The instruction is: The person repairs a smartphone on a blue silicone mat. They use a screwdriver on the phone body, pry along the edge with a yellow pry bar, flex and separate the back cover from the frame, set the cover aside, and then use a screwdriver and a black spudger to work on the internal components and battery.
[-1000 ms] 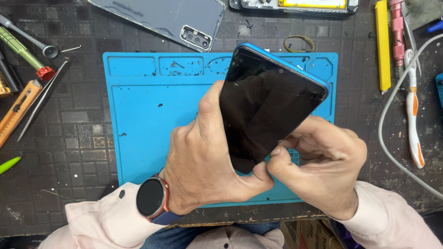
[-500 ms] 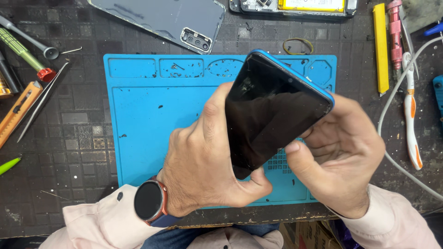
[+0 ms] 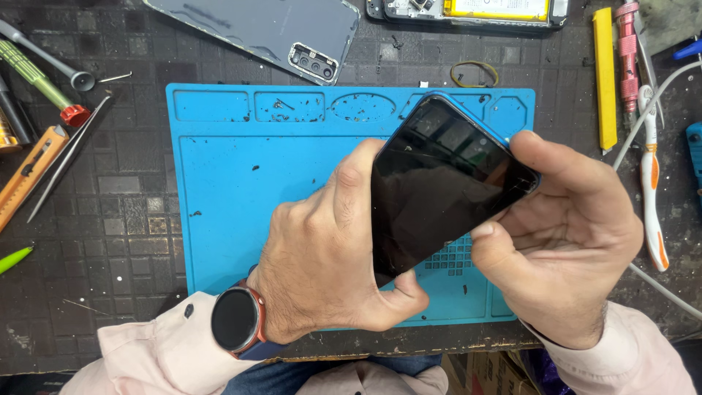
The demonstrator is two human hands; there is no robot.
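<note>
Both hands hold a dark-screened smartphone [image 3: 439, 190] tilted above a blue work mat [image 3: 241, 190]. The left hand [image 3: 329, 271], a round watch [image 3: 235, 320] on its wrist, grips the phone's left edge and lower corner. The right hand [image 3: 570, 241] cups the right edge, fingers at the upper corner. A grey back cover [image 3: 270, 29] lies beyond the mat, and screwdrivers [image 3: 44, 73] rest off to the left.

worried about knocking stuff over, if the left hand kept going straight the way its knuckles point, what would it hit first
The left hand points up and right across the phone it holds. Past that, probably the rubber band beyond the blue mat, though height is unclear.
</note>
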